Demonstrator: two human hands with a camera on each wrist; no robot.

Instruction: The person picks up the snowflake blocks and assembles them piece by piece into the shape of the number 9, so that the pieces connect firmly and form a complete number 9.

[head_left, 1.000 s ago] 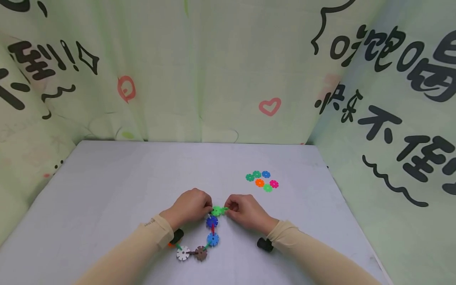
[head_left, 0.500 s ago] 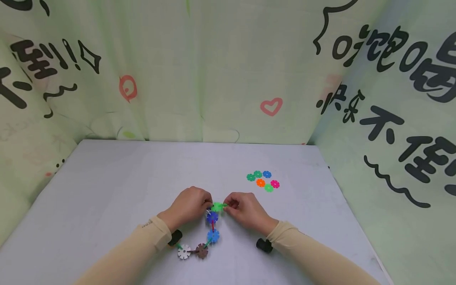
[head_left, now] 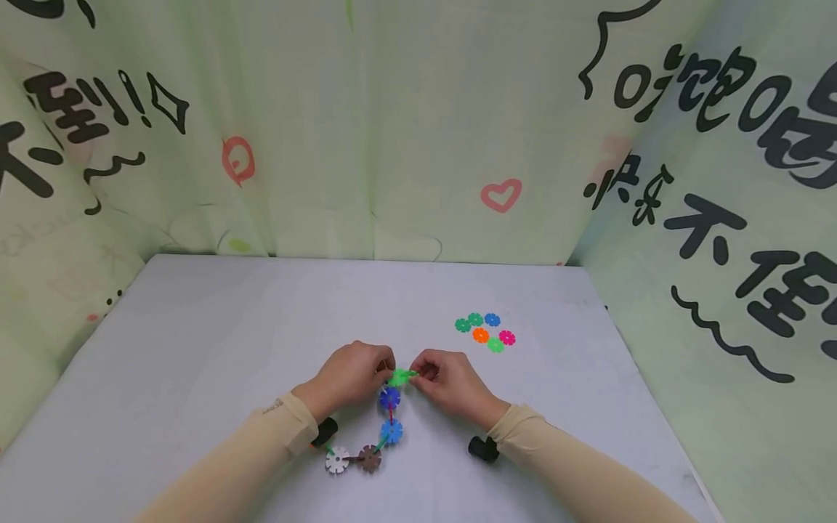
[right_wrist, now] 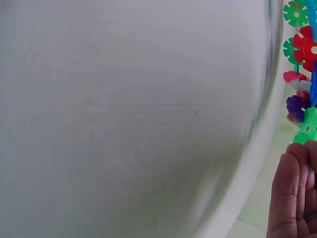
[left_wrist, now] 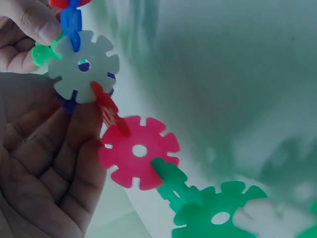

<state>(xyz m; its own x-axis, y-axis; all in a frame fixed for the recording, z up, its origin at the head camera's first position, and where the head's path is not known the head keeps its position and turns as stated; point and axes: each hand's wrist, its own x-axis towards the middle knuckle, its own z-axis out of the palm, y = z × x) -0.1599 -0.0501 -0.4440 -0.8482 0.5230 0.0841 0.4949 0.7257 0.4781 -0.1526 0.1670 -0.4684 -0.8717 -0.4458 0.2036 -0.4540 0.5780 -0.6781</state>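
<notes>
A chain of notched plastic snowflake discs hangs from my hands in the head view. It runs from light green discs (head_left: 399, 378) through blue discs (head_left: 391, 431) to a brown disc (head_left: 369, 458) and a white disc (head_left: 336, 460). My left hand (head_left: 349, 374) grips the chain's top end. In the left wrist view, the fingers of the left hand (left_wrist: 49, 163) lie behind another white disc (left_wrist: 106, 54); a pink disc (left_wrist: 141, 168) and a green disc (left_wrist: 198, 220) follow. My right hand (head_left: 451, 381) pinches a light green disc at the tip. Fingertips partly hide the joint.
Several loose discs lie in a cluster on the white table (head_left: 261, 312), beyond my right hand, among them an orange disc (head_left: 480, 335) and a pink disc (head_left: 507, 338). A printed curtain (head_left: 418, 131) stands behind the table and along its sides.
Both hands and the chain's top end have risen slightly in the head view. The left fingertips have shifted a little right, closer to the right hand. The loose discs lie as before.
</notes>
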